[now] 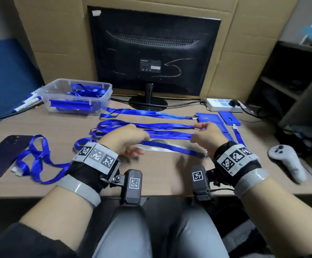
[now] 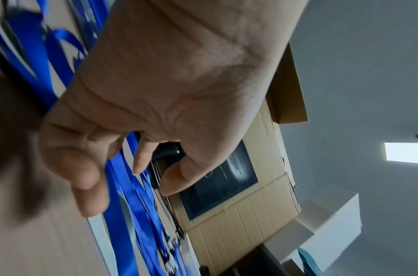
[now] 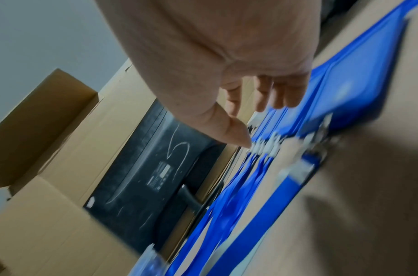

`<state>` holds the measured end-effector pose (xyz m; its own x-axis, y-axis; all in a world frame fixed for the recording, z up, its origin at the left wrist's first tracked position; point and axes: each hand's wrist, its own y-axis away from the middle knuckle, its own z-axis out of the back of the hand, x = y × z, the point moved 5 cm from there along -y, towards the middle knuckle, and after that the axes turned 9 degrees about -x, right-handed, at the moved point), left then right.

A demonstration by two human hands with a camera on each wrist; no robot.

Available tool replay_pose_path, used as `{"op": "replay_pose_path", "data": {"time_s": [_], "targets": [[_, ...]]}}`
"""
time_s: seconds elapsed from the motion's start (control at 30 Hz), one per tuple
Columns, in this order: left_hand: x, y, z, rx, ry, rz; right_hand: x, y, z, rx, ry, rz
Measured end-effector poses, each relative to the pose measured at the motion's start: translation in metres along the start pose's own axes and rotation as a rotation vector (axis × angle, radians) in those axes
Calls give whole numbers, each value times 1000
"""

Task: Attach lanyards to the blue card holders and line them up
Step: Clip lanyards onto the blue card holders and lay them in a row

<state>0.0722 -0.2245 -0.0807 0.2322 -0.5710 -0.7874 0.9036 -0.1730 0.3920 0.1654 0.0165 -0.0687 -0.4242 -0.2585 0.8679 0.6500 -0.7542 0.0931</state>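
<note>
- From the head view, the left hand [image 1: 125,140] and right hand [image 1: 206,135] hover over a row of blue lanyards [image 1: 162,125] stretched side by side across the desk [image 1: 160,175], their clip ends pointing to the person's right.
- The nearest lanyard [image 1: 172,148] runs between the two hands over a pale strip on the desk; whether either hand touches it cannot be told from here.
- Blue card holders [image 1: 206,117] lie at the right ends of the straps, partly hidden behind the right hand; one more card holder [image 1: 229,118] lies apart, further right, with its own strap trailing toward the desk edge.
- The left wrist view shows the left palm from below, fingers [image 2: 89,179] loosely curled just above the straps and pinching nothing.
- The right wrist view, blurred, shows the right hand's fingers [image 3: 285,93] straight and spread over the holders, the thumb tip near the white clips [image 3: 269,145], gripping nothing.
- Only the head view shows a clear tub [image 1: 77,95] of spare lanyards and holders at rear left, a loose tangled lanyard [image 1: 37,157] beside a dark phone [image 1: 4,155], a monitor [image 1: 153,51], a power strip [image 1: 224,105] and a grey controller [image 1: 287,161].
</note>
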Motion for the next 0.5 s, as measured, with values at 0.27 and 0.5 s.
{"op": "replay_pose_path", "data": {"time_s": [0.27, 0.5], "targets": [[-8, -4, -40, 11, -39, 37, -52, -19, 58, -54, 607, -174], [-1, -13, -29, -59, 19, 99, -70, -39, 35, -5, 801, -244]]}}
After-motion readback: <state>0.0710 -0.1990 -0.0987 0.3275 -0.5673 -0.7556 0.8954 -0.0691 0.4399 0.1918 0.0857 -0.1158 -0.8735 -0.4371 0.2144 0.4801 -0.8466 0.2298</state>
